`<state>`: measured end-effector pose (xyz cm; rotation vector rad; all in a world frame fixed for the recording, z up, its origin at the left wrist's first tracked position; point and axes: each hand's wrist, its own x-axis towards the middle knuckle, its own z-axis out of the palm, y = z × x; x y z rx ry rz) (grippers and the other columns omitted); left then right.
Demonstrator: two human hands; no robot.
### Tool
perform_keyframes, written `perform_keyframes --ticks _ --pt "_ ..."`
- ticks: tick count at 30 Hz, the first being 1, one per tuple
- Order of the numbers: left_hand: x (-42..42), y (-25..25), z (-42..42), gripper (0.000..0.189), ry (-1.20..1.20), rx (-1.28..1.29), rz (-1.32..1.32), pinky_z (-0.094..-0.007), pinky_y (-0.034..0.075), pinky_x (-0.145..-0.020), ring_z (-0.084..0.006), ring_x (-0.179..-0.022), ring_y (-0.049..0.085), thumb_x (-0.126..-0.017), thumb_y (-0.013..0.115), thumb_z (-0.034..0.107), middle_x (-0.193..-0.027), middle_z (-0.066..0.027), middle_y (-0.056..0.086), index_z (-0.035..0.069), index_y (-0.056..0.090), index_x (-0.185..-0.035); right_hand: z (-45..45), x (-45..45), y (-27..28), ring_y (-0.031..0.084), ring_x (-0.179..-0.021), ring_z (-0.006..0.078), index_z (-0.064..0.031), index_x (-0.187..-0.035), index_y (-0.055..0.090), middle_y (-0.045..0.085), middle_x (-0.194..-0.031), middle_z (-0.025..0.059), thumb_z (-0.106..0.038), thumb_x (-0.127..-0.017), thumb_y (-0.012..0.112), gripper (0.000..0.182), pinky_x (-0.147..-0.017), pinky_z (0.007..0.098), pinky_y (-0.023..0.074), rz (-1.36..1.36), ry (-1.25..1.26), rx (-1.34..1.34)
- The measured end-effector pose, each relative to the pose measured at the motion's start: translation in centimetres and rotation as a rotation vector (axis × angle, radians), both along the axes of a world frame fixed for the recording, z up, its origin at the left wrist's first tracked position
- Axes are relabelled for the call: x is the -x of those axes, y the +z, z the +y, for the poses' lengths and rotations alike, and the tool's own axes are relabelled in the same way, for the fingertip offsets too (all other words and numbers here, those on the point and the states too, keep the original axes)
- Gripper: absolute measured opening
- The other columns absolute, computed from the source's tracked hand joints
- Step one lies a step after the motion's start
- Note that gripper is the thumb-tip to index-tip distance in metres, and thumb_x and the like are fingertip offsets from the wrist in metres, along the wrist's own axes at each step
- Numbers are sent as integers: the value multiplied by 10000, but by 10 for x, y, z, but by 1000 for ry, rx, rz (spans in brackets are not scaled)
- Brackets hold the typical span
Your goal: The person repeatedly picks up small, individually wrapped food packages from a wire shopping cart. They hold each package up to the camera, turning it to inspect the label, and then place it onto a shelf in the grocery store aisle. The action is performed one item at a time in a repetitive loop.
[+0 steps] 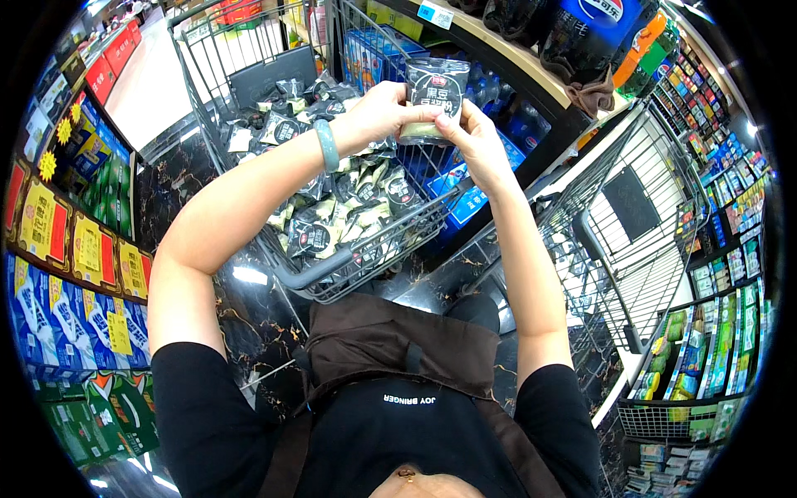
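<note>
A small black-and-clear plastic packet (436, 84) with pale contents in its lower part is held upright in front of me. My left hand (392, 112) grips its left side, thumb across the front, and a pale green bangle sits on that wrist. On the packet's lower right edge, my right hand (476, 134) pinches with thumb and fingers. Below and left of my hands stands a grey wire shopping cart (367, 274). Many similar packets (311, 236) lie heaped inside it, and my left forearm hides some of them.
Behind the packet, a wooden shelf (498, 43) carries large dark soda bottles (585, 31); blue cartons (380, 56) sit beneath. A second shopping cart (629, 205) stands at my right. Stacked beer cartons (75, 317) line the left side, and stocked shelves (710, 348) the far right.
</note>
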<state>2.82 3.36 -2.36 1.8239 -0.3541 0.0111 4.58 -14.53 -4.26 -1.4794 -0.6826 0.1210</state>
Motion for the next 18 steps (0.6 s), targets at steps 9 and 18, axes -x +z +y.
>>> perform_keyframes --ticks 9,18 --pt "-1 -6 -8 322 81 0 -164 -193 363 -464 -38 -516 444 -799 628 365 -619 24 545 45 629 -832 -1 -1 0 493 -741 52 -36 -1008 538 577 -856 -3 -221 -841 597 256 -676 215 409 -17 26 3" --pt "-2 3 7 297 -131 -157 -2 -221 497 -513 -103 -602 578 -821 616 257 -737 -62 591 -35 570 -845 4 -3 -5 514 -875 89 8 -1043 516 580 -959 50 -145 -821 608 285 -805 248 415 -42 -34 -122"
